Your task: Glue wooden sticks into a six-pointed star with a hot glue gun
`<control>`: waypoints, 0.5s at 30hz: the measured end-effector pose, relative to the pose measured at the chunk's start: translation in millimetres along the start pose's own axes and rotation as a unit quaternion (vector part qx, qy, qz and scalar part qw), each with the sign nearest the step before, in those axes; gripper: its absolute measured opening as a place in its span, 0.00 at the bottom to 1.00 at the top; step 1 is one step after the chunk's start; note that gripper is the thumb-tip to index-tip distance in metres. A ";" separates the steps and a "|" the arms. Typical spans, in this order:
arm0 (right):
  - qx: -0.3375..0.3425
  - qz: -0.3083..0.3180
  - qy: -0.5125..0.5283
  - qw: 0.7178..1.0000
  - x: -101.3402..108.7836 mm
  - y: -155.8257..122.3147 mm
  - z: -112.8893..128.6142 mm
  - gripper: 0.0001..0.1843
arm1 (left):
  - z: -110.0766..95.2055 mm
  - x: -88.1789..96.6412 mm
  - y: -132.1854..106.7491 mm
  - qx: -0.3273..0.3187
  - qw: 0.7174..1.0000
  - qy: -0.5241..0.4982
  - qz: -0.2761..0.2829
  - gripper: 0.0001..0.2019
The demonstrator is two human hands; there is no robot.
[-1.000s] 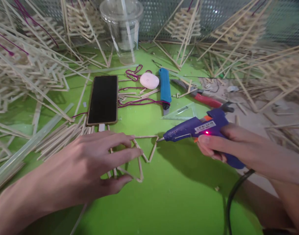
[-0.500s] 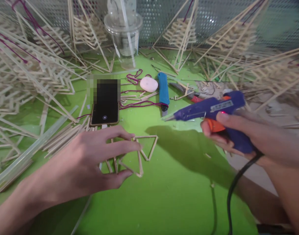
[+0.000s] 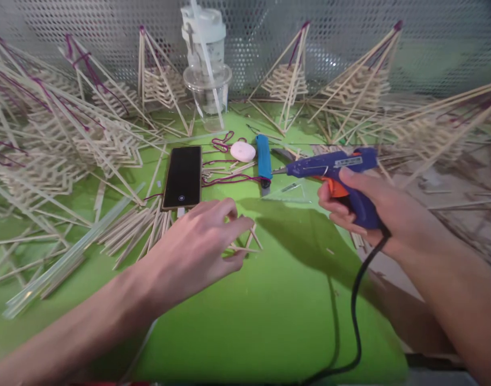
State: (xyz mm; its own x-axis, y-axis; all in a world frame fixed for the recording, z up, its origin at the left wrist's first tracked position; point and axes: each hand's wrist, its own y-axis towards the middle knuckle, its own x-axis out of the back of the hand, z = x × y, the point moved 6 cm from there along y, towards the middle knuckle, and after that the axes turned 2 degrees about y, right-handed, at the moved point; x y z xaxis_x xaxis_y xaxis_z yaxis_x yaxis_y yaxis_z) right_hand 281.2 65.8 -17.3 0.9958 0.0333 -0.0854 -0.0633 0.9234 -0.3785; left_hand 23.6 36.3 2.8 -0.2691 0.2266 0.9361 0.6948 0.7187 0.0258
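Observation:
My right hand (image 3: 362, 209) is wrapped round a blue hot glue gun (image 3: 329, 163) with an orange trigger. The gun is held over the table, its nozzle pointing left near a blue utility knife (image 3: 263, 158). My left hand (image 3: 205, 241) is low over the green table, thumb and fingers curled round a small frame of thin wooden sticks (image 3: 245, 249). Much of that frame is hidden behind the fingers. A black phone (image 3: 183, 177) lies just beyond my left hand, beside a pile of loose wooden sticks (image 3: 128, 233).
Pyramid-like stick structures (image 3: 285, 80) with purple cord stand along the back and left. A clear plastic cup (image 3: 208, 94) stands among them. Nearer are a white rounded object (image 3: 243, 151), a clear set square (image 3: 291, 192) and glue sticks (image 3: 72, 254). The gun's black cable (image 3: 355, 311) trails forward.
My view has shifted, showing more of the back. My left hand has moved right with the small stick frame and turned. The glue gun has moved slightly left and up.

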 end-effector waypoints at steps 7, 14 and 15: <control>-0.006 -0.014 -0.008 1.000 -0.7 -1.0 0.1 0.22 | 1.8 -4.3 6.2 0.009 1.000 0.019 0.011 0.15; -0.027 -0.083 -0.090 0.992 4.8 2.1 -8.1 0.19 | 4.8 -1.7 5.7 0.012 1.000 0.010 0.007 0.18; -0.030 -0.097 -0.120 0.988 6.9 3.7 -9.0 0.18 | 5.0 -1.3 6.0 0.012 1.000 0.007 0.008 0.18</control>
State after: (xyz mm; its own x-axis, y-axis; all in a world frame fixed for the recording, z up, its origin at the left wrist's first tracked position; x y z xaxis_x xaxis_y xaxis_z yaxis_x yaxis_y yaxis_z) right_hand 287.3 66.0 -27.6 0.9762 -0.0463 0.2120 0.1338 0.8976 -0.4201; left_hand 24.8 43.6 0.0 -0.2480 0.2298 0.9411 0.6830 0.7305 0.0016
